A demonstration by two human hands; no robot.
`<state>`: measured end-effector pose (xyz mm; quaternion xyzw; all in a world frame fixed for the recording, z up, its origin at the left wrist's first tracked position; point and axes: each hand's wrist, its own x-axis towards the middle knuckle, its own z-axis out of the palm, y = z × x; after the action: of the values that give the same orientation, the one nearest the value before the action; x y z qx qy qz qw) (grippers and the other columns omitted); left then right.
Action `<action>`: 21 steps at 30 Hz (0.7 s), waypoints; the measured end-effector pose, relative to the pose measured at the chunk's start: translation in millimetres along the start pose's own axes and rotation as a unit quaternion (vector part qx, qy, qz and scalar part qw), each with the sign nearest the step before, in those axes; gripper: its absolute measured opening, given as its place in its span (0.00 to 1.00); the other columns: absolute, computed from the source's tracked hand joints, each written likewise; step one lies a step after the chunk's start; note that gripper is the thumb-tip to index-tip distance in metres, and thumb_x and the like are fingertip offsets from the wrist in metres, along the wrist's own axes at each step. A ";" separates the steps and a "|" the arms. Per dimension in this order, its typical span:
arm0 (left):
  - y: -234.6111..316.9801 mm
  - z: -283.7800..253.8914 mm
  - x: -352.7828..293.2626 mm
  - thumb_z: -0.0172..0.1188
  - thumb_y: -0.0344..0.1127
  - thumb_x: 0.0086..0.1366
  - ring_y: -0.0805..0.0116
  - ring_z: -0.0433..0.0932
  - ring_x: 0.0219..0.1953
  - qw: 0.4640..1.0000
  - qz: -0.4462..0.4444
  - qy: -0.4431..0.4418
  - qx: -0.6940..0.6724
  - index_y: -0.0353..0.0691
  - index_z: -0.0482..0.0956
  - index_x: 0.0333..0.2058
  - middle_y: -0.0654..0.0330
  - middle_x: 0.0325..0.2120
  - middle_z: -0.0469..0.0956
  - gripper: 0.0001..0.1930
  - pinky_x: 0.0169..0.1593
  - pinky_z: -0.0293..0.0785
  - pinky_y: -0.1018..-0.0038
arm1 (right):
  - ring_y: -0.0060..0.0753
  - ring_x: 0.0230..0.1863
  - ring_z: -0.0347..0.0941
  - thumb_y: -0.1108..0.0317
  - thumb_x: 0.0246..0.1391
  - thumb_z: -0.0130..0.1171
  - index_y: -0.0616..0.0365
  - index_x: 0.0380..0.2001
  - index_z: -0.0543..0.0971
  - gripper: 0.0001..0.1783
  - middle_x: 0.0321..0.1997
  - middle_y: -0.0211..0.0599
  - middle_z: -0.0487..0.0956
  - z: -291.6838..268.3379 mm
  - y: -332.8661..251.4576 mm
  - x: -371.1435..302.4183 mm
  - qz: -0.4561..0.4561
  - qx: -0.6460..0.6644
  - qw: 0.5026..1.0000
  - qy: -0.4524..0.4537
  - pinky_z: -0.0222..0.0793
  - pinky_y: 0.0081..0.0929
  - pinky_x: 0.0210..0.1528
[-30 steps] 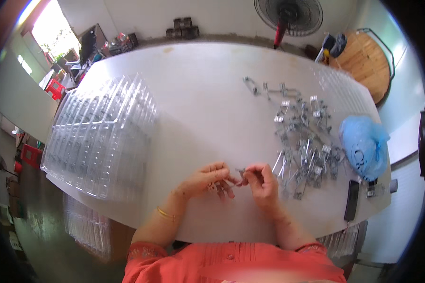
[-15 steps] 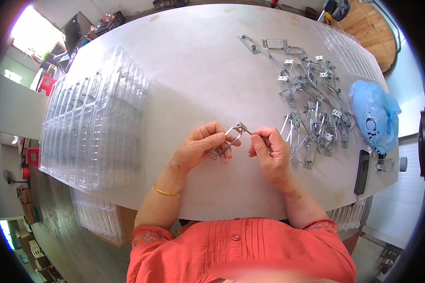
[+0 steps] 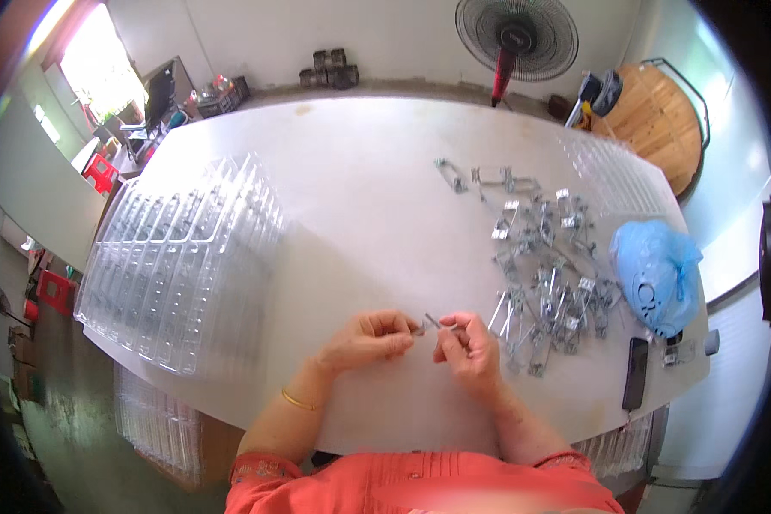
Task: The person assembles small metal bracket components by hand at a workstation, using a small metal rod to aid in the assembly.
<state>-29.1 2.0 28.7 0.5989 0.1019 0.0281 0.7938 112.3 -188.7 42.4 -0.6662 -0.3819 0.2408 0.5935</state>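
Over the near middle of the white table, my left hand (image 3: 371, 341) has its thumb and fingers closed on a small grey metal linkage bracket (image 3: 432, 319). My right hand (image 3: 471, 351) pinches the other side of the same piece, just to the right. Most of the bracket is hidden by the fingers, and the visible part is a short bar with a small end. Right of my right hand lies a loose heap of similar metal brackets (image 3: 546, 291), with a few set apart at its far edge.
Stacked clear plastic trays (image 3: 180, 283) stand at the left of the table (image 3: 360, 188). At the right are a blue plastic bag (image 3: 655, 283), a black phone (image 3: 635, 374), a clear bottle (image 3: 681, 353) and another clear tray (image 3: 612, 176). A standing fan (image 3: 516, 43) is beyond the table.
The view has tilted up, so the table appears lower and the fan shows. The bracket, spread open between my hands before, is now mostly covered by my fingers, and my hands are closer together.
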 end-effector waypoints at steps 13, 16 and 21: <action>-3.7 3.2 4.4 0.67 0.37 0.68 0.78 0.72 0.42 0.999 0.011 -0.032 0.038 0.39 0.77 0.35 0.64 0.42 0.80 0.09 0.45 0.70 0.77 | 0.17 0.18 0.69 0.68 0.71 0.54 0.61 0.50 0.76 0.10 0.21 0.26 0.75 -13.0 -1.1 9.4 0.127 0.176 0.966 -0.137 0.66 0.19 0.22; -4.7 0.8 2.8 0.66 0.34 0.68 0.75 0.74 0.49 0.998 0.005 -0.054 0.033 0.38 0.78 0.35 0.60 0.48 0.80 0.07 0.55 0.69 0.73 | 0.15 0.14 0.64 0.67 0.71 0.55 0.60 0.44 0.78 0.08 0.19 0.24 0.73 -10.2 1.2 7.4 0.136 0.198 0.965 -0.106 0.60 0.18 0.18; -0.7 4.5 -5.2 0.67 0.33 0.67 0.74 0.75 0.51 0.985 -0.013 -0.134 0.112 0.39 0.80 0.36 0.59 0.48 0.81 0.05 0.54 0.70 0.74 | 0.12 0.14 0.60 0.66 0.70 0.56 0.60 0.38 0.79 0.09 0.18 0.21 0.70 -14.3 -5.1 4.4 0.163 0.253 0.949 -0.099 0.55 0.17 0.17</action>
<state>-33.4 -3.3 29.8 0.6808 0.0045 -0.0741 0.7287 124.8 -193.9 50.6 -0.5203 -0.2515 0.4875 0.6545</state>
